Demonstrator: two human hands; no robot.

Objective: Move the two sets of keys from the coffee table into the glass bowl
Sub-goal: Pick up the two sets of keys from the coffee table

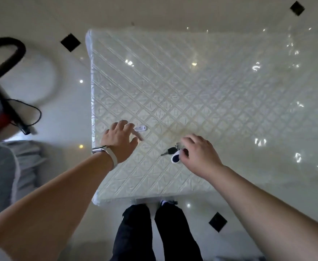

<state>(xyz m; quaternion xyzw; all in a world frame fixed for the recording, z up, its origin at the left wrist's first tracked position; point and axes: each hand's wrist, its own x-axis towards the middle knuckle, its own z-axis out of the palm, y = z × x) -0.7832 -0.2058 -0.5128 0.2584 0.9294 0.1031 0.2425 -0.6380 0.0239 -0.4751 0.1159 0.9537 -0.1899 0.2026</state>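
Keys sit in two spots near your edge of the coffee table (pixel 192 91), a white quilted-pattern top under a glossy clear cover. Your left hand (pixel 119 141) is spread open, palm down, fingertips touching or just over the white-tagged key set (pixel 140 128), which lies flat on the surface — nothing is gripped there yet. Your right hand (pixel 199 154) is curled, fingers and thumb pinched on the second set (pixel 173 153): a dark-headed key and a white-and-blue fob stick out to the left of the fingers, low over or touching the tabletop. Both sets lie close to the near-left corner; the left edge runs just beside your left wrist and its watch (pixel 105 150), and the near edge is right above your dark trouser legs (pixel 154 232). Beyond the hands the tabletop stretches bare toward the far and right sides. No glass bowl shows here. On the pale tiled floor (pixel 69 113) to the left stands a vacuum with a black hose (pixel 4 59), well apart from the table.
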